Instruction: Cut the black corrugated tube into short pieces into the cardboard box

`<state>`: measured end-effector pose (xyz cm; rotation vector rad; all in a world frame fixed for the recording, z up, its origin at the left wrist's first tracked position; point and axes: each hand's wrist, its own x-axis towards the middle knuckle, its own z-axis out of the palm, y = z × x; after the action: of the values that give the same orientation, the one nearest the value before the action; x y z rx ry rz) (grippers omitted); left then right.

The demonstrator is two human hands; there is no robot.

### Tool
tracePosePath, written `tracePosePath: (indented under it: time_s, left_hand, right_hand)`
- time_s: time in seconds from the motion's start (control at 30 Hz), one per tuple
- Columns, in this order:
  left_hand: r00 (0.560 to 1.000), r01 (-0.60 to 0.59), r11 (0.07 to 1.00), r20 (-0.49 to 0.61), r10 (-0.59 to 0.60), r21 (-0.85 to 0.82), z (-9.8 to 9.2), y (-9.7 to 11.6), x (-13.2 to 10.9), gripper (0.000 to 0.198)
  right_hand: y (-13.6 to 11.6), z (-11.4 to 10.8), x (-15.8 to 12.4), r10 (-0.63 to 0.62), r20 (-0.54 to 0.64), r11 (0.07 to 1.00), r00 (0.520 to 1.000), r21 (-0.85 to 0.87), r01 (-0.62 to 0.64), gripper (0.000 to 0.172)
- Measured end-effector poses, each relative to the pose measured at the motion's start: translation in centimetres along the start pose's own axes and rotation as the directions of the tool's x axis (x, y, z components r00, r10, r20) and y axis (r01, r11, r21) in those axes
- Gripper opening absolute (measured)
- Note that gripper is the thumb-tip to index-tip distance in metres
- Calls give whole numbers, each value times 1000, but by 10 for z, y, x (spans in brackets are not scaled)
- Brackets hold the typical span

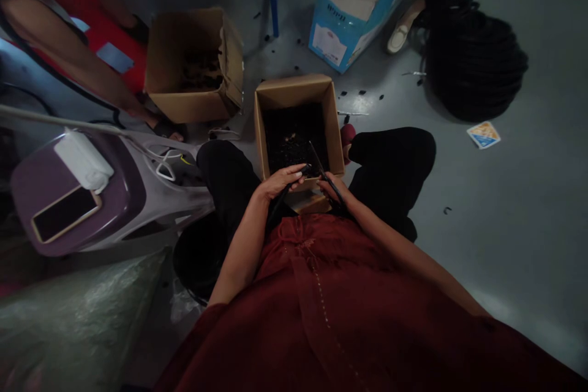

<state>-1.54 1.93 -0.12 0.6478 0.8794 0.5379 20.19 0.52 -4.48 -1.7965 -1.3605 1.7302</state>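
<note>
My left hand (282,182) is closed on a black rubber-like strip (281,199). Its short end pokes past the fingertips, and the rest trails down toward my lap. Close by on the right, my right hand (334,187) grips a cutting tool with a long thin blade (316,156) and black handle; whether it is scissors or a knife I cannot tell. The blade points forward over an open cardboard box (297,82) between my legs. Many small black pieces (294,128) lie inside this box. Both hands are above its near edge.
Another cardboard box (193,101) stands front left, near a co-worker's arm (68,49). A blue box (337,30) and a black coil (475,61) are ahead right. On my left, a purple stool (133,165) carries a phone (67,214). Black scraps dot the floor.
</note>
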Motion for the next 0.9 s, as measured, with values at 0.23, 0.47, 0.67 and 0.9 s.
tracePosePath:
  time_s: [0.23,0.47,0.67,0.9]
  left_hand:
    - [999,-30,999,37,29,32,9,9,-8,65]
    - [1000,-14,999,-4,14,43,4,2,-3,66]
    - [1000,28,997,-11,-27,70,7,-11,7,66]
    - [994,107,990,-12,-107,96,20,-27,12,80]
  right_hand:
    - [-1,-2,-2,33,26,998,999,50,-35,25]
    - [-8,-2,-8,24,37,990,999,137,-29,28]
    - [-17,-2,-13,21,75,925,997,378,-48,33]
    - [-14,2,-9,-3,76,918,997,395,-27,38]
